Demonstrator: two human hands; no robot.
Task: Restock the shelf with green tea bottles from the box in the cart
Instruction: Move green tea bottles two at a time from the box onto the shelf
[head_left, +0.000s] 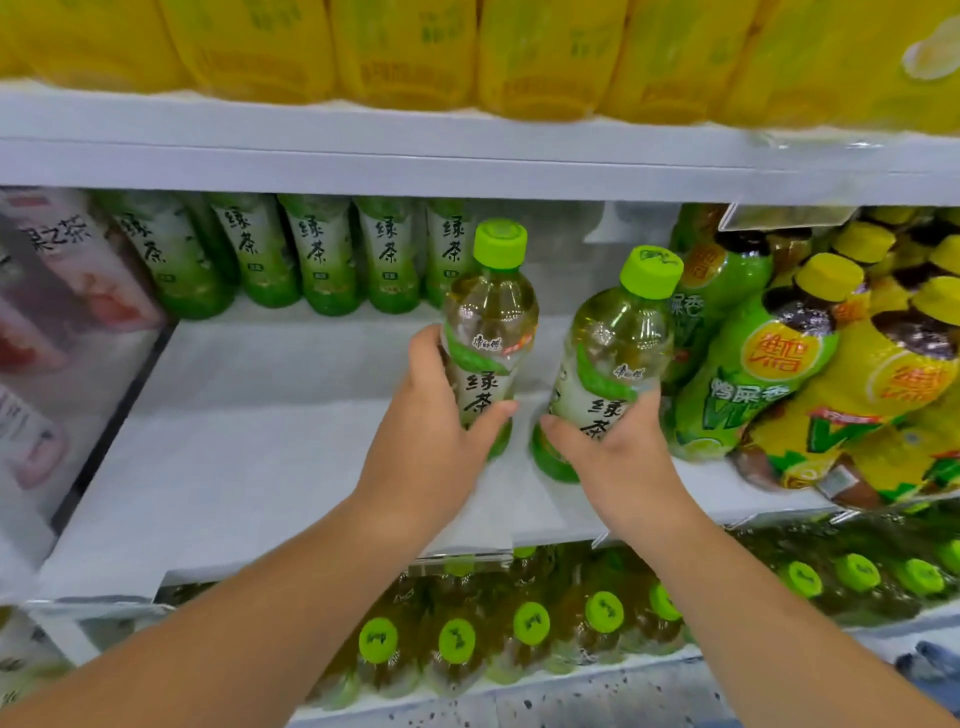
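Note:
My left hand grips a green tea bottle with a green cap, upright over the white middle shelf. My right hand grips a second green tea bottle, tilted slightly right, its base near the shelf surface. The two bottles are side by side, a small gap between them. A row of several green tea bottles stands at the back of the same shelf. The cart and the box are out of view.
Green and yellow lemon-tea bottles crowd the shelf's right side, close to my right bottle. Pink drink packs fill the left. Yellow packs sit on the shelf above. Green-capped bottles fill the shelf below.

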